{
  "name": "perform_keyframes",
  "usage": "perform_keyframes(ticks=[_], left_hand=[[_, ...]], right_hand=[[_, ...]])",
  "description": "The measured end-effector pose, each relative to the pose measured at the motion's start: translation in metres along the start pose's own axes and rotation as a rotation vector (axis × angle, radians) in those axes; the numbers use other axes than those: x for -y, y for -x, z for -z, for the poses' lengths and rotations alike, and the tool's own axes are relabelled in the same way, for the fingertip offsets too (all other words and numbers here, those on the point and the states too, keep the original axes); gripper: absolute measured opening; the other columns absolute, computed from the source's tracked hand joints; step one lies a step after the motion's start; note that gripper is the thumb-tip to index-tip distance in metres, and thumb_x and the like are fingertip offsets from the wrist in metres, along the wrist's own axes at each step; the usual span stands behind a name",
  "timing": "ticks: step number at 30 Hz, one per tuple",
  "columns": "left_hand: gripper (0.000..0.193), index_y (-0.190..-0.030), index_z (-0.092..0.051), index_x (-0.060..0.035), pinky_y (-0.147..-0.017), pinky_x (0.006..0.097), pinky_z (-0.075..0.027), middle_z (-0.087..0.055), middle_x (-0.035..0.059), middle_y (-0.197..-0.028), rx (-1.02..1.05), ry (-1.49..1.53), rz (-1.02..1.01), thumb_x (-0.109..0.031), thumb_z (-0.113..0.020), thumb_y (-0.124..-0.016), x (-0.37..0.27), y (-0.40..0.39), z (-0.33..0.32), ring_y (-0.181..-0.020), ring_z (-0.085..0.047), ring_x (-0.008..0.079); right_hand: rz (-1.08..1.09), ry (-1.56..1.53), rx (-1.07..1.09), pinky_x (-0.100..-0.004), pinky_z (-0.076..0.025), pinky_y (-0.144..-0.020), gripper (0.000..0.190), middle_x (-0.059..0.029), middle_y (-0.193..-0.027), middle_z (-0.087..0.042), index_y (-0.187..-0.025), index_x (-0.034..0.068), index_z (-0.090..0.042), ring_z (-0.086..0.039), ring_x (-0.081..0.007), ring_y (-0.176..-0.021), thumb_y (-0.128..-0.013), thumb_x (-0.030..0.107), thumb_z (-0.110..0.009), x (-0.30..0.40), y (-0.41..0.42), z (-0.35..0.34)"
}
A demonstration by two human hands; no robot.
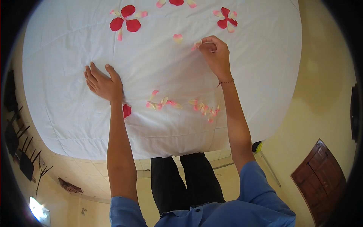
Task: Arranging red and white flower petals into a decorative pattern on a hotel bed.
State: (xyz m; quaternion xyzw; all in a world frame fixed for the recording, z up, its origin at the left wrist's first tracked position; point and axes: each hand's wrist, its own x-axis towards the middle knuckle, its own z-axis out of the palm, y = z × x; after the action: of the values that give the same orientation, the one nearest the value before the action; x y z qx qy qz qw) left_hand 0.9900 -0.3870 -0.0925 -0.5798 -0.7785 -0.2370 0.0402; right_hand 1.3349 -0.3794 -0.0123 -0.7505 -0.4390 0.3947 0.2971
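Observation:
A white quilted bed cover [170,68] spreads before me. My left hand [104,82] lies palm down on it at the left, fingers apart, holding nothing. Between thumb and fingertips, my right hand [215,55] pinches a pink and cream petal [195,46]. Just left of that petal lies a single pink and yellow petal [177,38]. Flower shapes of red and pale petals lie at the upper left [128,21] and upper right [225,19], with part of another at the top edge [176,2]. Loose pale petals lie nearer me in two groups [160,104] [204,109].
One red petal [127,111] rests beside my left forearm. Dark chairs [26,163] stand on the tiled floor at the left. A brown wooden door or shutter [320,178] is on the wall at the lower right, with a thin pole [271,168] nearer the bed.

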Motion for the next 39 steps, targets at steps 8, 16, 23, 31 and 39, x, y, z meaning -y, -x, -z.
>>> perform_keyframes(ticks=[8,16,23,31,39], left_hand=[[0.058,-0.145,-0.054,-0.002,-0.119,0.0556,-0.033,-0.052,0.0231,-0.152,-0.025,-0.039,-0.029,-0.039,-0.055,-0.101,0.003,0.001,-0.005,-0.145,-0.044,0.043],[0.057,-0.144,-0.055,-0.0029,-0.118,0.0556,-0.034,-0.051,0.0222,-0.152,-0.048,-0.066,-0.041,-0.039,-0.055,-0.1,0.004,0.002,-0.008,-0.144,-0.043,0.0429],[0.058,-0.144,-0.055,-0.0034,-0.117,0.0558,-0.035,-0.051,0.0214,-0.15,-0.052,-0.099,-0.033,-0.039,-0.054,-0.098,0.005,0.004,-0.012,-0.144,-0.043,0.0422],[0.058,-0.145,-0.055,-0.0045,-0.117,0.0548,-0.034,-0.051,0.0207,-0.151,-0.089,-0.086,-0.045,-0.041,-0.052,-0.1,0.006,0.004,-0.014,-0.144,-0.043,0.0415],[0.059,-0.144,-0.056,-0.0038,-0.117,0.0556,-0.034,-0.051,0.0202,-0.151,-0.088,-0.08,-0.036,-0.041,-0.053,-0.098,0.007,0.003,-0.015,-0.143,-0.043,0.0416]], right_hand=[[0.048,-0.061,-0.103,-0.0309,-0.051,-0.073,0.021,-0.0061,-0.083,-0.076,-0.091,0.002,-0.072,-0.067,-0.0151,-0.078,-0.088,0.022,-0.077,0.002,-0.038,-0.028],[-0.029,-0.162,-0.204,-0.0279,-0.048,-0.068,0.021,-0.005,-0.079,-0.073,-0.089,0.001,-0.069,-0.063,-0.0122,-0.072,-0.091,0.022,-0.073,0.0,-0.039,-0.035],[0.103,-0.033,-0.023,-0.0305,-0.053,-0.069,0.014,-0.0079,-0.078,-0.075,-0.092,0.001,-0.067,-0.066,-0.0164,-0.068,-0.094,0.016,-0.068,0.008,-0.046,-0.012],[0.433,0.25,0.332,-0.0323,-0.055,-0.078,0.015,-0.0115,-0.091,-0.073,-0.104,0.002,-0.07,-0.069,-0.0223,-0.081,-0.092,0.008,-0.066,0.005,-0.074,0.005],[0.248,0.349,-0.023,-0.0334,-0.054,-0.074,0.019,-0.0097,-0.093,-0.072,-0.104,0.002,-0.07,-0.067,-0.0226,-0.081,-0.09,0.015,-0.073,0.003,-0.039,-0.002]])
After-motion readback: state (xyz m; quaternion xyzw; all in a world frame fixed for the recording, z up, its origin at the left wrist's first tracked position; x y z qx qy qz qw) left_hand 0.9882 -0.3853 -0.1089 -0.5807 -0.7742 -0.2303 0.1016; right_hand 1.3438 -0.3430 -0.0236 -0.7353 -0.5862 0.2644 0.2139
